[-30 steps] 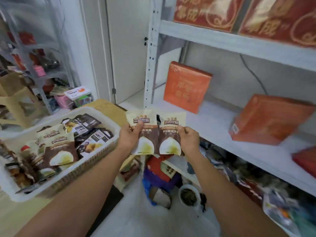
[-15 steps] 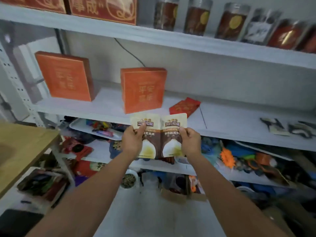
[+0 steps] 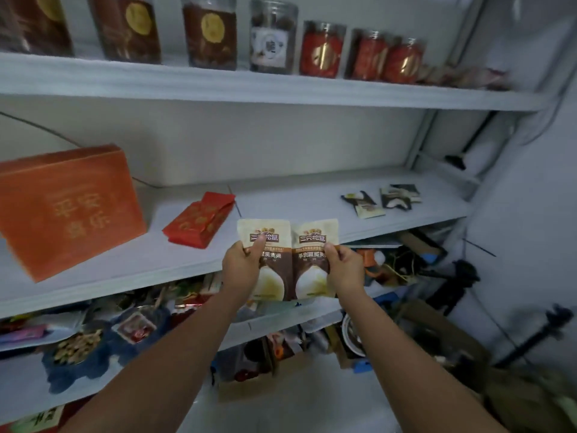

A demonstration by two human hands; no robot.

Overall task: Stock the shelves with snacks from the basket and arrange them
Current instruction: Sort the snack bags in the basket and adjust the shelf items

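Hands have moved right along the shelf [image 3: 296, 201]; left hand [image 3: 242, 267] pinches the left packet [image 3: 274, 278], right hand [image 3: 344, 270] the right packet [image 3: 309, 271].

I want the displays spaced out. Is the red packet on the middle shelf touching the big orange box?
Apart. The head view shows a strip of bare white shelf between the orange box and the red packet.

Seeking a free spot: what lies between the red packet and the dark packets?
Only bare shelf, in the head view, between red packet and dark packets.
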